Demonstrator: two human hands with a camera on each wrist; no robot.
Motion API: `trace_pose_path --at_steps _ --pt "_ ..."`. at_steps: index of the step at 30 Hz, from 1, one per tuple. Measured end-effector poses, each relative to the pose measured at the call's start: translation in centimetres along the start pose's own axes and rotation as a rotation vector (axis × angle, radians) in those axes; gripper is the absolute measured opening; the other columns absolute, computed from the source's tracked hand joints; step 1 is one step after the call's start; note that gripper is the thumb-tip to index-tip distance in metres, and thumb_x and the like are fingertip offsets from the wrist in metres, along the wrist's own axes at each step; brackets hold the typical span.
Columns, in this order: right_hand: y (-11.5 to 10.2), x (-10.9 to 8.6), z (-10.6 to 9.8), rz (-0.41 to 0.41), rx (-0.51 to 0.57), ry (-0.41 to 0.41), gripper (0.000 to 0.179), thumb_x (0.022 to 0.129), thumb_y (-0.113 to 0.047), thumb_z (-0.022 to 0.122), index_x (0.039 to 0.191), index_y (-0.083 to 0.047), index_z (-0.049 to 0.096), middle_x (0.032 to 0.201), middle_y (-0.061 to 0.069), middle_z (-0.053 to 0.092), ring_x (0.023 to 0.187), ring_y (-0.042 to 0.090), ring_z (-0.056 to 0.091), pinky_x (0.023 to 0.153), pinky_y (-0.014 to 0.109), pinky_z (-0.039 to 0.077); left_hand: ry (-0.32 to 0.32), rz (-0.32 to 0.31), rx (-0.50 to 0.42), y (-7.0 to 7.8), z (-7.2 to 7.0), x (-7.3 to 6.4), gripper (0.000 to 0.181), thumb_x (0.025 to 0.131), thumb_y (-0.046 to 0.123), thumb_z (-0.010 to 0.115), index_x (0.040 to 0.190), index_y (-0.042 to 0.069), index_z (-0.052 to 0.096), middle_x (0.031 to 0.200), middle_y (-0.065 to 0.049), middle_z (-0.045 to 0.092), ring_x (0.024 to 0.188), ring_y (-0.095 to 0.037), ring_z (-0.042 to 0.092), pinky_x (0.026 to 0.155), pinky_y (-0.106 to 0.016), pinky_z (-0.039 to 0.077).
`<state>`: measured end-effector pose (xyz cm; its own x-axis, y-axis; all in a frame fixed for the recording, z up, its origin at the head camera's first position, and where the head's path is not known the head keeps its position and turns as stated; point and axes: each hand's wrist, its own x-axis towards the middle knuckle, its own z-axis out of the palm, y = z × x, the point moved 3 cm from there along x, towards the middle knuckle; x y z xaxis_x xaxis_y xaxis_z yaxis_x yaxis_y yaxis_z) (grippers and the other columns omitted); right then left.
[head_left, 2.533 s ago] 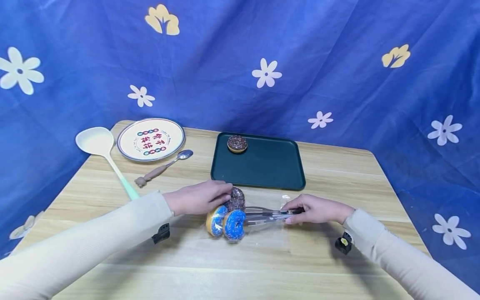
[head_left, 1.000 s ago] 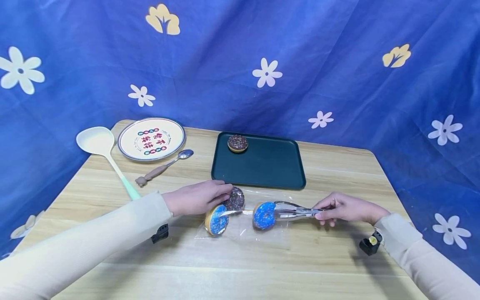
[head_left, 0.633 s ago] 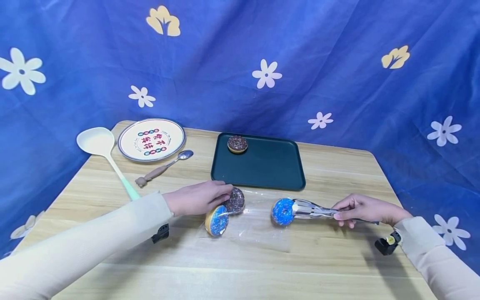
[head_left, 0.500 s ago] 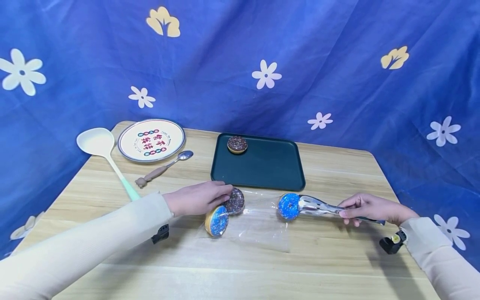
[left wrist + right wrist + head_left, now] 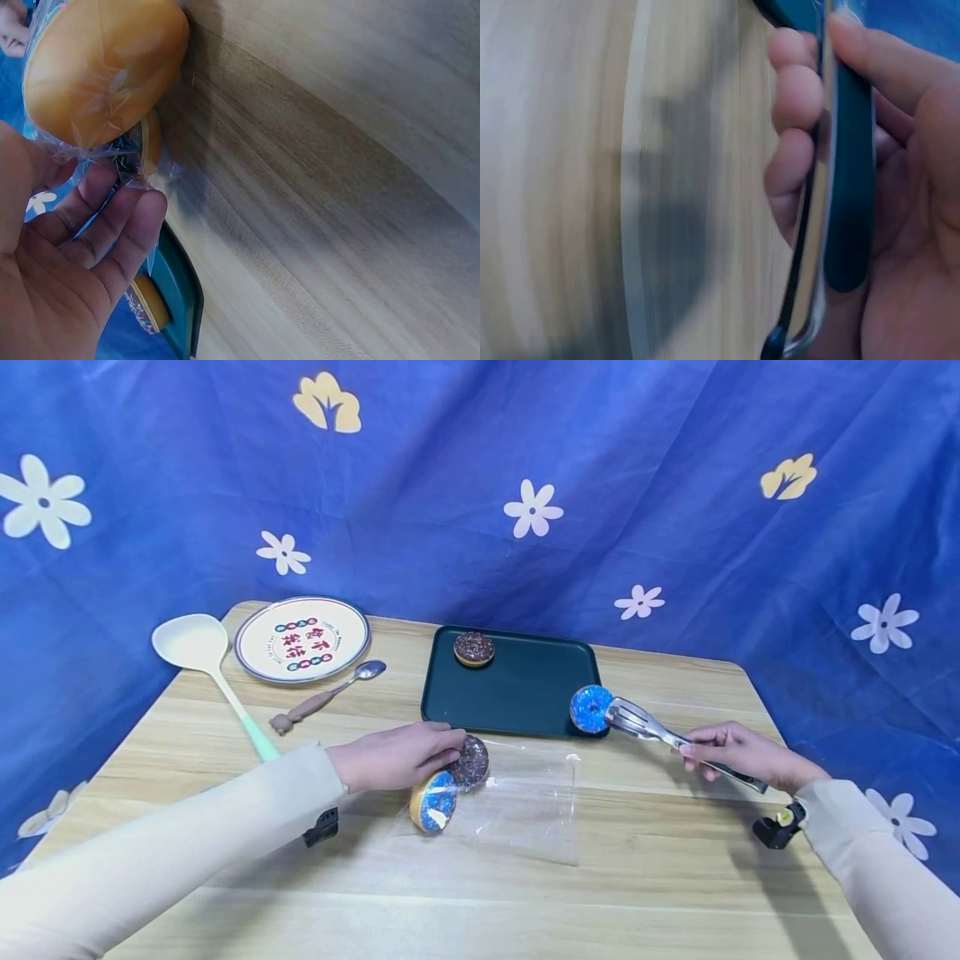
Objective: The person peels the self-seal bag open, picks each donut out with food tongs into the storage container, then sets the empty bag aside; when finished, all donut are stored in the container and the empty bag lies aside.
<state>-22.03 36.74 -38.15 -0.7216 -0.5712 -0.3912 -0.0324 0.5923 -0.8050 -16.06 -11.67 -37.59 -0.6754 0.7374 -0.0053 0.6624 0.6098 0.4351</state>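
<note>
My left hand (image 5: 401,758) pinches a clear plastic bag (image 5: 528,806) between thumb and fingers; the left wrist view shows the film bunched at the fingertips. Inside the bag are a blue-iced doughnut (image 5: 435,802), whose tan underside (image 5: 105,71) faces the left wrist camera, and a chocolate doughnut (image 5: 472,762), partly hidden by my fingers. My right hand (image 5: 738,752) grips metal tongs (image 5: 641,724), their dark handle inlay (image 5: 851,187) lying along the palm. A second blue doughnut (image 5: 591,708) is clamped in the tongs' tips, over the near right corner of the dark green tray (image 5: 517,689).
One chocolate doughnut (image 5: 474,648) lies at the tray's far left. At the table's left are a printed plate (image 5: 302,640), a spoon (image 5: 322,700) and a white ladle (image 5: 197,645) with a mint handle. A blue flowered cloth (image 5: 450,485) hangs behind the table.
My right hand has drawn one blue doughnut rightward out of the bag with the tongs, then moved it away from me up to the tray's corner. My left hand stays in place.
</note>
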Motion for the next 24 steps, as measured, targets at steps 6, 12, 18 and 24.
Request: trace_pose_path --at_steps 6,12,18,24 --pt "-1.2 3.1 0.6 0.049 0.022 0.111 0.043 0.110 -0.029 0.056 0.129 0.009 0.061 0.092 0.003 0.068 0.067 0.012 0.054 0.066 0.033 0.046 -0.006 0.002 -0.008 -0.1 0.1 0.0 0.013 0.109 0.015 0.054 0.096 0.015 0.056 0.081 0.004 0.052 0.073 -0.007 0.047 0.068 -0.025 0.045" --pt "-2.4 6.5 1.0 0.060 0.065 0.160 0.044 0.110 -0.031 0.056 0.126 0.009 0.061 0.088 0.000 0.067 0.064 0.009 0.051 0.062 0.030 0.045 -0.009 -0.004 -0.017 0.0 0.0 0.0 0.013 0.109 0.014 0.054 0.095 0.015 0.055 0.080 0.004 0.051 0.073 -0.007 0.046 0.068 -0.024 0.044" --pt "-3.4 9.1 1.3 0.085 0.113 0.165 0.040 0.111 -0.028 0.053 0.125 0.009 0.061 0.081 -0.005 0.066 0.059 0.008 0.048 0.058 0.024 0.043 -0.009 0.001 -0.017 0.1 0.0 0.1 0.014 0.109 0.015 0.054 0.095 0.015 0.054 0.081 0.003 0.051 0.073 -0.007 0.046 0.068 -0.024 0.044" --pt "-4.0 10.9 1.6 0.138 0.167 0.148 0.038 0.111 -0.027 0.053 0.122 0.008 0.061 0.079 -0.007 0.064 0.057 0.005 0.047 0.057 0.020 0.041 -0.008 -0.004 -0.018 0.0 0.0 0.0 0.015 0.109 0.015 0.054 0.095 0.016 0.054 0.081 0.004 0.051 0.073 -0.007 0.046 0.068 -0.024 0.044"
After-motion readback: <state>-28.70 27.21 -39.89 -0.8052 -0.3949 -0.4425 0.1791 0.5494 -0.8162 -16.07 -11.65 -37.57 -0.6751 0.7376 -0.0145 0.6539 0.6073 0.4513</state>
